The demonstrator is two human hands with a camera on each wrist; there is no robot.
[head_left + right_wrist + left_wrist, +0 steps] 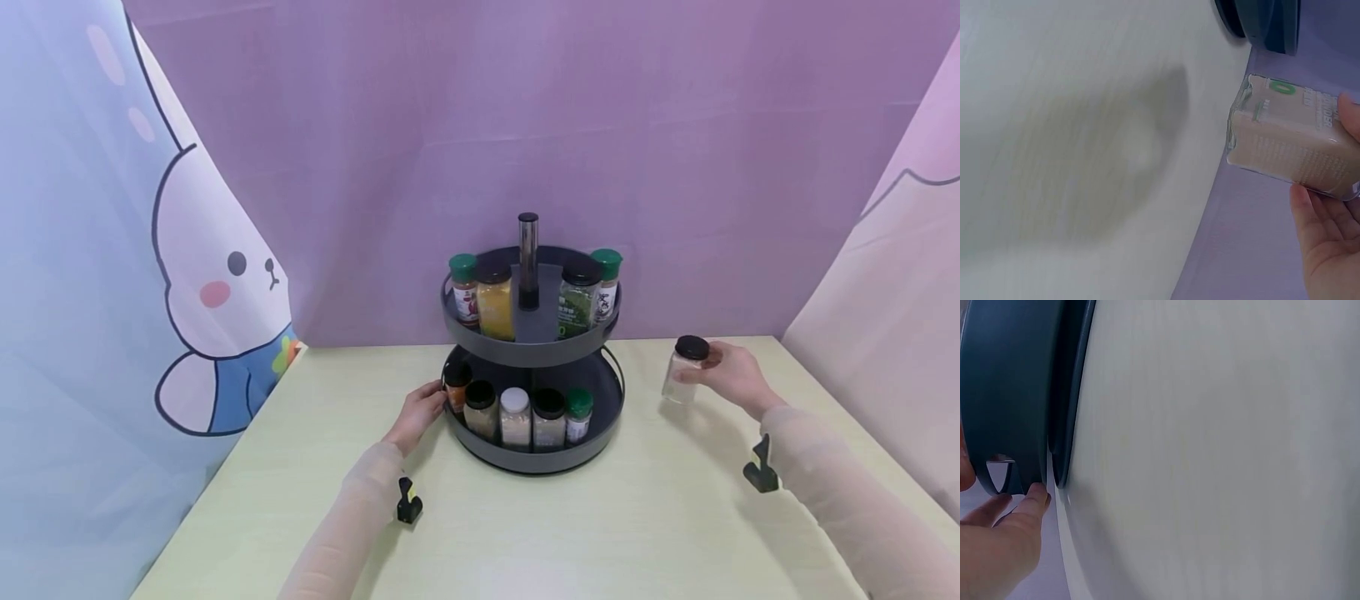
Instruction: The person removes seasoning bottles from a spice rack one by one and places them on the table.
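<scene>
A dark grey two-tier round spice rack (534,460) stands on the table. At the left edge of its lower tier, my left hand (418,417) grips the rim; the left wrist view has the fingers (1036,495) against the outer wall and the thumb at the far left. My right hand (731,379) holds a clear spice jar (681,379) with a black lid, right of the rack. Pale beige powder fills this jar (1291,134) in the right wrist view, where its base appears raised off the table.
The upper tier (531,354) carries a yellow spice jar (496,310), a green herb jar (576,310) and two green-capped bottles. Several jars, one a white-lidded jar (515,421), line the lower tier's front. A purple curtain (360,167) hangs behind the pale table (525,533).
</scene>
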